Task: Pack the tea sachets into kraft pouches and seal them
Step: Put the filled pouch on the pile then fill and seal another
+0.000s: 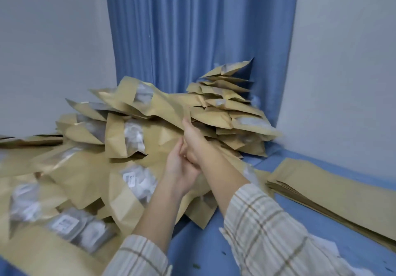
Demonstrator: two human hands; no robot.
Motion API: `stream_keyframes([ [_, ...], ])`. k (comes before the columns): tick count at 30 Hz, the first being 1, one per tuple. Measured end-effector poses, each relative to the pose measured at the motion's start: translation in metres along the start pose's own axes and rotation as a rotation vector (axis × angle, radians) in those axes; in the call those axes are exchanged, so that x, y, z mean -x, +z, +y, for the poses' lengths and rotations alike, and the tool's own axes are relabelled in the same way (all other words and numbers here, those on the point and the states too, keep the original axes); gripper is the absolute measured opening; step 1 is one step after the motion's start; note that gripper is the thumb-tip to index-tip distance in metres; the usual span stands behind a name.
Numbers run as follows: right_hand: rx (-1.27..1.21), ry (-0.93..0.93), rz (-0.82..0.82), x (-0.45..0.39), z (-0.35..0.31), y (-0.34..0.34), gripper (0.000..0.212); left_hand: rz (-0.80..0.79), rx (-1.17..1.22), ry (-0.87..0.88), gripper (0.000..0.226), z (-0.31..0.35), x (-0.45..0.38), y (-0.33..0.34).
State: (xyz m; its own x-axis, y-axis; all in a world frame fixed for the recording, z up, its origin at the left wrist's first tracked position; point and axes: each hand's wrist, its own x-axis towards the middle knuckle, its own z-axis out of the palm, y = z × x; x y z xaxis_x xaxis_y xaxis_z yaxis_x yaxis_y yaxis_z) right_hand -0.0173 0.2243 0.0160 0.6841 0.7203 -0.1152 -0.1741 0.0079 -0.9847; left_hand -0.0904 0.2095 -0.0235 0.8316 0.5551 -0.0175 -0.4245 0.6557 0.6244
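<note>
Both forearms reach forward and up from the bottom edge, sleeves of cream plaid cloth (263,230) pushed back from the wrists. The right hand (192,138) stretches furthest, palm turned inward, its fingers closed on the lower edge of a long kraft pouch (162,104) that lies across the top of the heap; the thumb is hidden behind the paper. The left hand (182,164) sits just beneath and against the right wrist, fingers curled upward toward the same pouch, though motion blur makes it hard to say whether it actually pinches the paper or only touches it. The held pouch is tan, matte and creased, with a frosted clear window showing pale contents. Under it spreads a loose pile of filled kraft pouches (85,168), puffed and angular, corners jutting every way, several windows showing white sachets and printed labels. A second, tidier stack of filled pouches (225,104) leans against the pleated blue curtain (192,29). To the right, apart from the heap, a flat sheaf of empty kraft pouches (334,192) lies fanned on the blue bedsheet (214,243), thin and smooth-edged. Grey walls (342,61) flank the curtain.
</note>
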Motion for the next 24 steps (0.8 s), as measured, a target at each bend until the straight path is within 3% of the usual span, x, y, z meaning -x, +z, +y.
stream_keyframes([
  [5, 0.104, 0.027, 0.078, 0.011, 0.031, -0.061, 0.049, 0.029, -0.069, -0.124, 0.025, -0.055, -0.003, 0.005],
  [10, 0.289, -0.128, 0.221, 0.041, 0.064, -0.145, 0.023, -0.025, -0.084, -0.269, 0.028, -0.125, -0.010, 0.031],
  [13, 0.555, -0.215, 0.388, 0.059, 0.077, -0.195, 0.029, -0.131, -0.108, -0.383, 0.032, -0.170, -0.007, 0.045],
  [17, 0.974, -0.192, 0.593, 0.076, 0.092, -0.274, 0.031, -0.109, -0.190, -0.441, 0.024, -0.222, -0.012, 0.064],
  [21, 1.392, 0.003, 0.585, 0.088, 0.117, -0.341, 0.049, -0.014, -0.177, -0.506, 0.016, -0.253, -0.017, 0.072],
  [24, 1.611, 0.092, 0.595, 0.098, 0.132, -0.363, 0.049, 0.031, -0.231, -0.502, 0.029, -0.268, -0.021, 0.073],
])
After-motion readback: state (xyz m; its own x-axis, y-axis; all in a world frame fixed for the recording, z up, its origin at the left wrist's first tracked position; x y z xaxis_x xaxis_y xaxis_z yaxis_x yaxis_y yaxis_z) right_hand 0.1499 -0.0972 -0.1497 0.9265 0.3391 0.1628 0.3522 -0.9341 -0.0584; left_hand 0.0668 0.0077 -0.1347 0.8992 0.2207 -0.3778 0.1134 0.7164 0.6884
